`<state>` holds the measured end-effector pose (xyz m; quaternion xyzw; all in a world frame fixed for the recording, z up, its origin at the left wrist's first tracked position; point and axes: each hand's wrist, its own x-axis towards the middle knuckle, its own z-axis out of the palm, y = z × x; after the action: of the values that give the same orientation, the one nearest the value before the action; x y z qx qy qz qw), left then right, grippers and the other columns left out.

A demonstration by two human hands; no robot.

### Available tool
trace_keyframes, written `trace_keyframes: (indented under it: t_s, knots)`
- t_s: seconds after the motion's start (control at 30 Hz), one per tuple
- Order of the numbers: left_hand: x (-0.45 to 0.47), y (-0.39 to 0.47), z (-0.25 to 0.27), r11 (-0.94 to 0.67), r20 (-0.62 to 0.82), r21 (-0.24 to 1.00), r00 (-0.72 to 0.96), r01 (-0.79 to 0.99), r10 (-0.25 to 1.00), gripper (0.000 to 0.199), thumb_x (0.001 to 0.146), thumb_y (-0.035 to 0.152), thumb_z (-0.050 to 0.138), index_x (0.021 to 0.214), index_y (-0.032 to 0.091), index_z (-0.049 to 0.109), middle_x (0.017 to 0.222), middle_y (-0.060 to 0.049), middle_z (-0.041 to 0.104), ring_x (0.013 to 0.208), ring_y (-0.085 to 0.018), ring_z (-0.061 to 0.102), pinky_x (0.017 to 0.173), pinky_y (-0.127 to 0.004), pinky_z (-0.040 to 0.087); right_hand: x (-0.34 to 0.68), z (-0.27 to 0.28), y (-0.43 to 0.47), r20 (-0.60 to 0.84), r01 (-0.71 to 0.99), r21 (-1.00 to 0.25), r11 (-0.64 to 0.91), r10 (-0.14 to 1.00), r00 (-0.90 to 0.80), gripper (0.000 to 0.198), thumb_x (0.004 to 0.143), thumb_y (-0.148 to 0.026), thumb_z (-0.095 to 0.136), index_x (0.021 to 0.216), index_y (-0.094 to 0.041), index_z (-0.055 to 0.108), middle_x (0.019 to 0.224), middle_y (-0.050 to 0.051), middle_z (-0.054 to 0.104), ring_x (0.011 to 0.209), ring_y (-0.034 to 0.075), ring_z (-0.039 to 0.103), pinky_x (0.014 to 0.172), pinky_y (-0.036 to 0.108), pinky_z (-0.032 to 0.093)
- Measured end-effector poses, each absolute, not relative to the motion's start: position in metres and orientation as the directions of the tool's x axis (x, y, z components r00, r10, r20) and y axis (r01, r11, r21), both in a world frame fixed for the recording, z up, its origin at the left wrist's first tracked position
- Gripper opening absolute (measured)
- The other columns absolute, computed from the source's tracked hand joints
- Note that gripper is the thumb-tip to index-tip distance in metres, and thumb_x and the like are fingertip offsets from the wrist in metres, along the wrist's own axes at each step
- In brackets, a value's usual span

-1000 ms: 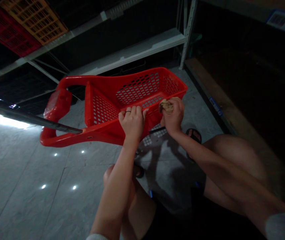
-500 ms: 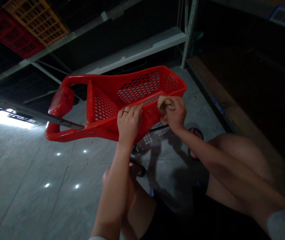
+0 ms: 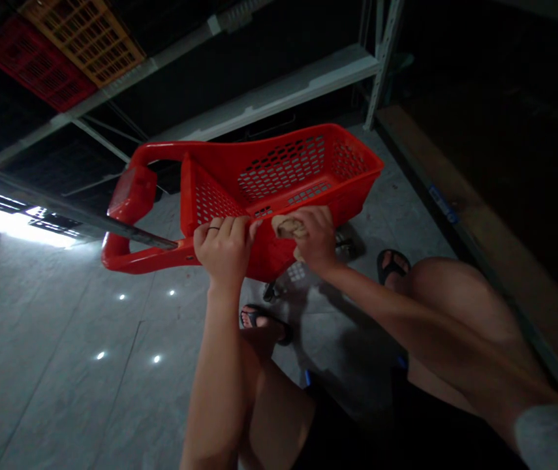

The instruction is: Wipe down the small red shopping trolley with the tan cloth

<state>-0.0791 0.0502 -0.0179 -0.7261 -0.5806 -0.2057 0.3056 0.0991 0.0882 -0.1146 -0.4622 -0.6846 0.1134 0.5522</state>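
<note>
A red plastic shopping cart with perforated basket walls stands in front of me, its handle end to the left. My left hand is closed over the cart's near rim, close to the handle end; a dark ring shows on one finger. In my right hand is a crumpled beige cloth, pressed against the near side of the basket just below the rim. Part of the cloth is hidden by the fingers. Inside, the visible basket floor holds nothing.
Behind the cart runs a metal shelf rack, with yellow and red crates upper left. A metal pole slants across the cart's handle. Along the right lies a low wooden-edged platform. My sandalled feet are beside the cart.
My right hand has moved the cloth leftward along the near side, closer to my left hand. The left hand has shifted along the rim toward the handle. The view has moved slightly.
</note>
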Motion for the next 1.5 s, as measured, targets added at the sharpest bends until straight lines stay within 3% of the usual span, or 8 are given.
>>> trace_keyframes:
  t_s: [0.17, 0.37, 0.47, 0.77, 1.0, 1.23, 1.37, 1.5]
  knots:
    - [-0.080, 0.050, -0.018, -0.150, 0.652, -0.131, 0.199, 0.980, 0.731, 0.035, 0.102, 0.052, 0.052, 0.092, 0.027, 0.073, 0.080, -0.006, 0.073, 0.081, -0.026, 0.060, 0.087, -0.043, 0.035, 0.118, -0.099, 0.102, 0.741, 0.470, -0.638, 0.611, 0.653, 0.157, 0.023, 0.088, -0.016, 0.065, 0.108, -0.028, 0.068, 0.109, 0.004, 0.062, 0.101, 0.022, 0.062, 0.089, 0.037, 0.055]
    - [-0.073, 0.050, -0.018, -0.100, 0.596, -0.042, 0.105, 0.994, 0.796, 0.039, 0.102, 0.054, 0.049, 0.089, 0.026, 0.073, 0.082, -0.008, 0.072, 0.087, -0.028, 0.061, 0.091, -0.045, 0.037, 0.095, -0.116, 0.085, 0.712, 0.450, -0.504, 0.737, 0.650, -0.268, 0.021, 0.095, -0.017, 0.058, 0.104, -0.029, 0.073, 0.110, 0.005, 0.067, 0.101, 0.022, 0.060, 0.091, 0.038, 0.055]
    - [-0.073, 0.050, -0.017, -0.102, 0.570, 0.015, 0.075, 0.995, 0.818, 0.038, 0.103, 0.052, 0.046, 0.090, 0.027, 0.073, 0.085, -0.009, 0.072, 0.091, -0.029, 0.062, 0.093, -0.047, 0.037, 0.090, -0.113, 0.084, 0.674, 0.427, -0.514, 0.744, 0.658, -0.335, 0.022, 0.096, -0.018, 0.057, 0.102, -0.029, 0.075, 0.106, 0.006, 0.068, 0.099, 0.023, 0.061, 0.090, 0.037, 0.056]
    - [-0.080, 0.052, -0.020, -0.139, 0.633, -0.093, 0.167, 0.986, 0.756, 0.036, 0.103, 0.052, 0.048, 0.091, 0.029, 0.073, 0.081, -0.007, 0.074, 0.084, -0.026, 0.061, 0.088, -0.044, 0.038, 0.130, -0.087, 0.103, 0.717, 0.401, -0.472, 0.785, 0.607, -0.343, 0.020, 0.101, -0.030, 0.054, 0.099, -0.029, 0.074, 0.117, 0.004, 0.071, 0.116, 0.022, 0.061, 0.105, 0.041, 0.052]
    - [-0.083, 0.051, -0.019, -0.153, 0.603, -0.078, 0.169, 0.985, 0.780, 0.037, 0.102, 0.054, 0.048, 0.095, 0.028, 0.074, 0.085, -0.008, 0.075, 0.086, -0.027, 0.062, 0.090, -0.045, 0.037, 0.225, -0.120, 0.146, 0.663, 0.570, -0.612, 0.549, 0.748, -0.008, 0.013, 0.090, -0.021, 0.060, 0.094, -0.024, 0.072, 0.110, 0.006, 0.070, 0.111, 0.024, 0.062, 0.104, 0.047, 0.050]
    - [-0.079, 0.054, -0.022, -0.152, 0.627, -0.039, 0.142, 0.988, 0.766, 0.039, 0.103, 0.053, 0.047, 0.092, 0.028, 0.075, 0.083, -0.008, 0.075, 0.083, -0.026, 0.062, 0.089, -0.045, 0.037, 0.249, -0.147, 0.178, 0.580, 0.502, -0.794, 0.343, 0.675, 0.456, 0.021, 0.077, -0.012, 0.055, 0.085, -0.021, 0.073, 0.095, 0.006, 0.066, 0.092, 0.021, 0.063, 0.092, 0.044, 0.056]
    - [-0.078, 0.055, -0.022, -0.167, 0.641, -0.008, 0.133, 0.986, 0.756, 0.037, 0.102, 0.053, 0.048, 0.090, 0.029, 0.074, 0.083, -0.008, 0.076, 0.082, -0.026, 0.062, 0.090, -0.045, 0.037, 0.208, -0.152, 0.168, 0.585, 0.466, -0.803, 0.371, 0.641, 0.496, 0.021, 0.072, -0.013, 0.060, 0.089, -0.021, 0.071, 0.098, 0.005, 0.065, 0.094, 0.021, 0.065, 0.093, 0.044, 0.057]
    - [-0.079, 0.055, -0.021, -0.169, 0.640, 0.033, 0.109, 0.985, 0.760, 0.035, 0.102, 0.051, 0.049, 0.092, 0.029, 0.075, 0.084, -0.008, 0.076, 0.084, -0.026, 0.063, 0.091, -0.046, 0.037, 0.159, -0.148, 0.142, 0.625, 0.449, -0.765, 0.462, 0.702, 0.342, 0.022, 0.074, -0.013, 0.064, 0.093, -0.023, 0.071, 0.106, 0.007, 0.064, 0.104, 0.023, 0.066, 0.098, 0.044, 0.056]
